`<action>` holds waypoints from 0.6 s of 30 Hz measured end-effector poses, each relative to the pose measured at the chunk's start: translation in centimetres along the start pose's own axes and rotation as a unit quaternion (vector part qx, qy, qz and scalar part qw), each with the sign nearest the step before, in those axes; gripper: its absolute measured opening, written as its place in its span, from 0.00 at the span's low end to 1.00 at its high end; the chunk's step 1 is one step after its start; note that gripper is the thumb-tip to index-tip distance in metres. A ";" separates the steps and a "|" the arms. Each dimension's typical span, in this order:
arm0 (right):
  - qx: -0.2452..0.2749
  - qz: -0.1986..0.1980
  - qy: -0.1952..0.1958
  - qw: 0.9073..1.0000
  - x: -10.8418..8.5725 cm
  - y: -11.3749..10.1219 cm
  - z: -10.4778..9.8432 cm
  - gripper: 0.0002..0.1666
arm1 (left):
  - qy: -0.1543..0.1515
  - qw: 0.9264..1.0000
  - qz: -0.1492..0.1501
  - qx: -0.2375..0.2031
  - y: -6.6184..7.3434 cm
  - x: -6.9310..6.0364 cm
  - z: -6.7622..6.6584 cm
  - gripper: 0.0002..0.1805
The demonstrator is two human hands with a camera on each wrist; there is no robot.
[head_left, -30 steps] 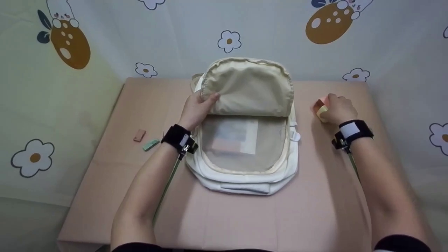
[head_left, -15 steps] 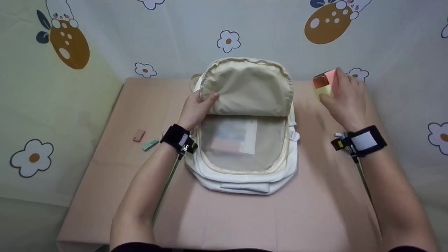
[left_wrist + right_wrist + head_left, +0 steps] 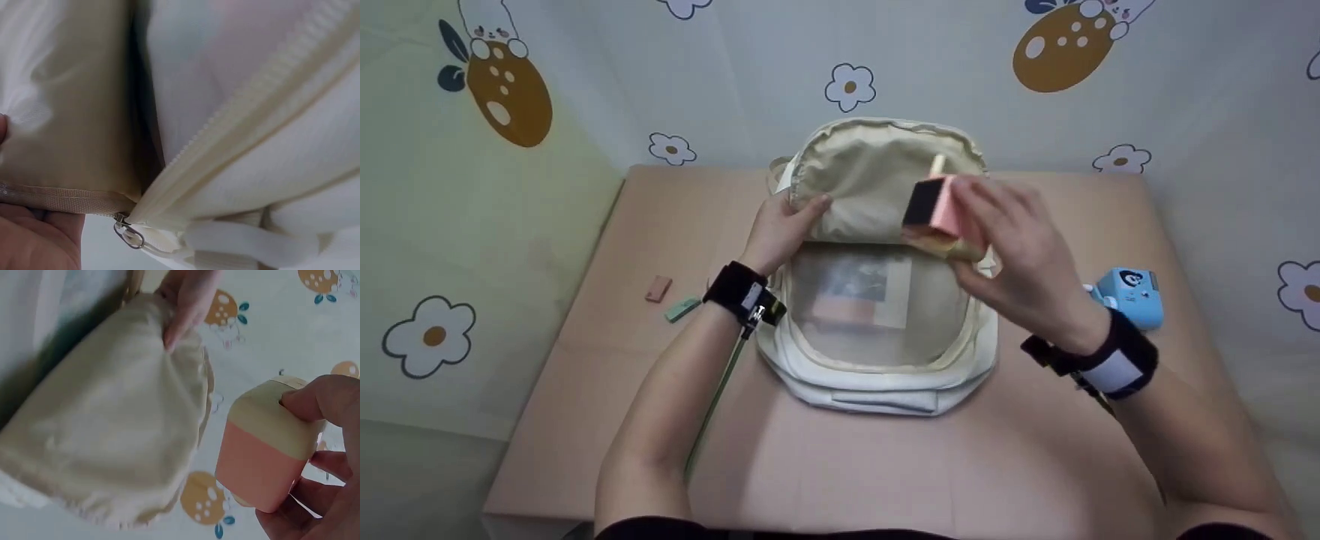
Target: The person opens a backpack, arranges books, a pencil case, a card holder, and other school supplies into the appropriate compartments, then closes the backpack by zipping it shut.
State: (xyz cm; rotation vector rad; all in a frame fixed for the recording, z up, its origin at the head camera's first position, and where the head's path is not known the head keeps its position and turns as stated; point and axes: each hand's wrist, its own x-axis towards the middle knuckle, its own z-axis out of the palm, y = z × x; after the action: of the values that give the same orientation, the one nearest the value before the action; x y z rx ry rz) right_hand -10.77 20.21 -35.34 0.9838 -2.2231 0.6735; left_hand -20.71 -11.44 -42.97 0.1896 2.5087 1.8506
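Observation:
A cream backpack (image 3: 877, 382) lies with its front flap (image 3: 870, 172) folded up, a mesh panel showing below. My left hand (image 3: 781, 231) pinches the flap's left edge; in the left wrist view the fingers lie beside the zipper pull (image 3: 129, 235). In front of the flap's right side, my right hand (image 3: 1020, 247) holds a pink and cream box-like object (image 3: 952, 214) with a dark face. The right wrist view shows that object (image 3: 261, 461) gripped between thumb and fingers, apart from the flap (image 3: 118, 416).
A blue object (image 3: 1132, 298) with a cartoon face stands on the table at the right. To the left of the backpack lie a small pink block (image 3: 658, 289) and a small green block (image 3: 682, 310). Patterned cloth (image 3: 750, 82) hangs behind the table.
My right hand has lifted the pink and cream object off the right side and carried it left to the flap. The blue object has come into view. My left hand stays on the flap.

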 end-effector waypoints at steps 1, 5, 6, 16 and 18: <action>0.006 -0.015 -0.020 1.000 -0.1 -0.5 0.9 0.48 | 0.000 1.000 0.000 0.000 0.0 0.0 0.0 0.20; 0.008 -0.064 -0.106 0.992 -0.5 -1.7 5.0 0.49 | -0.001 1.000 -0.004 0.000 0.2 0.2 -0.1 0.20; 0.006 -0.071 -0.128 0.989 -0.6 -1.8 6.0 0.50 | -0.001 1.000 -0.007 0.000 0.3 0.2 -0.1 0.20; -0.032 -0.080 -0.237 0.968 0.4 -1.4 13.4 0.42 | -0.003 1.000 -0.004 -0.016 0.9 0.4 -0.5 0.23; -0.039 -0.080 -0.240 0.967 0.8 -1.2 14.2 0.40 | -0.002 1.000 0.000 -0.021 0.9 0.4 -0.5 0.24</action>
State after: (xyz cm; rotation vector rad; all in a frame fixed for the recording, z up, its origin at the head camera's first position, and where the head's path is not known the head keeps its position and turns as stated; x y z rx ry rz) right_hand -14.86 9.82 -44.25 1.3833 -2.5168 0.2905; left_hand -21.08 -11.61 -41.90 0.1932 2.4646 1.9002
